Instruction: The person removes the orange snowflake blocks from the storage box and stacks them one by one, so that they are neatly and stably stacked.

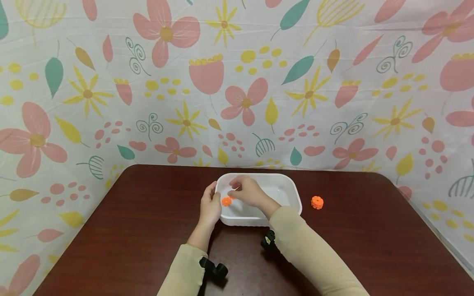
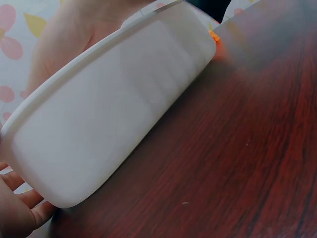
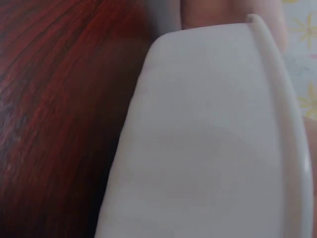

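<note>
A white plastic container (image 1: pixel 259 221) stands on the table. My left hand (image 1: pixel 210 209) is at its left end, with fingers (image 2: pixel 30 198) touching the outer wall in the left wrist view. Over the container's left half, my right hand (image 1: pixel 249 192) reaches in with bent fingers and a gap between thumb and index finger. Just below that thumb lies an orange notched disc (image 1: pixel 226 201), and a second orange piece (image 1: pixel 232 197) is partly hidden by the thumb. In the right wrist view only the container wall (image 3: pixel 208 124) shows large, hiding the right fingertips.
A small stack of orange notched discs (image 1: pixel 317 202) stands on the dark wooden table (image 1: pixel 355 230), right of the container. Behind the table hangs a flower-patterned cloth (image 1: pixel 244 102). Black wrist cameras (image 1: pixel 214 269) sit on both sleeves.
</note>
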`<state>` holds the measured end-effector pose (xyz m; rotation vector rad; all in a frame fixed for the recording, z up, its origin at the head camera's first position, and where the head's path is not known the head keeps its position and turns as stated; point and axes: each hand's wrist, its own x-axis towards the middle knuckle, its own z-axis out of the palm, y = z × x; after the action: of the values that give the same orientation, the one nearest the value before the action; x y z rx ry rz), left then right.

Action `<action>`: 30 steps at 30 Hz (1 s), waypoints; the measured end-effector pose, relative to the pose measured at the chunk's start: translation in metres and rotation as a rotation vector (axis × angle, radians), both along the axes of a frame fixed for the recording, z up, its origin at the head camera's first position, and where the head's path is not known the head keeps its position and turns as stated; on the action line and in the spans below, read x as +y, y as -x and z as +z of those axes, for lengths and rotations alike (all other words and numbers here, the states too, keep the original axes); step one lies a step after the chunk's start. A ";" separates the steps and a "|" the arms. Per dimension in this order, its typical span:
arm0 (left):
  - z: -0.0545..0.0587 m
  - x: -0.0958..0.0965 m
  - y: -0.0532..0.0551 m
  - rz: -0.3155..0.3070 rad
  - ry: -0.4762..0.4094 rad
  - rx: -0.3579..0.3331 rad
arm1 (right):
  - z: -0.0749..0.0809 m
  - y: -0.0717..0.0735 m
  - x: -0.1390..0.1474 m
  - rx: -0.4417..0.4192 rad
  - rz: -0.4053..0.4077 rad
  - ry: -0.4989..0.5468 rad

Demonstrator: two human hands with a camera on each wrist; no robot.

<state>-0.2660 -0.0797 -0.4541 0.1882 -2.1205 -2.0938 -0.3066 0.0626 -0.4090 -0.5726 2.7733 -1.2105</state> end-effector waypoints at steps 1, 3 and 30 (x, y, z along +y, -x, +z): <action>0.000 0.000 0.000 0.001 0.000 0.001 | -0.002 0.001 -0.002 -0.001 0.004 0.003; -0.001 0.000 0.000 0.001 0.002 0.006 | -0.005 0.002 -0.005 -0.004 0.010 0.006; 0.003 0.000 -0.001 0.006 0.019 0.016 | -0.023 0.007 -0.009 -0.084 0.040 -0.113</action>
<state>-0.2651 -0.0801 -0.4514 0.1744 -2.1270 -2.0642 -0.3136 0.0533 -0.4321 -0.5512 2.7257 -1.0375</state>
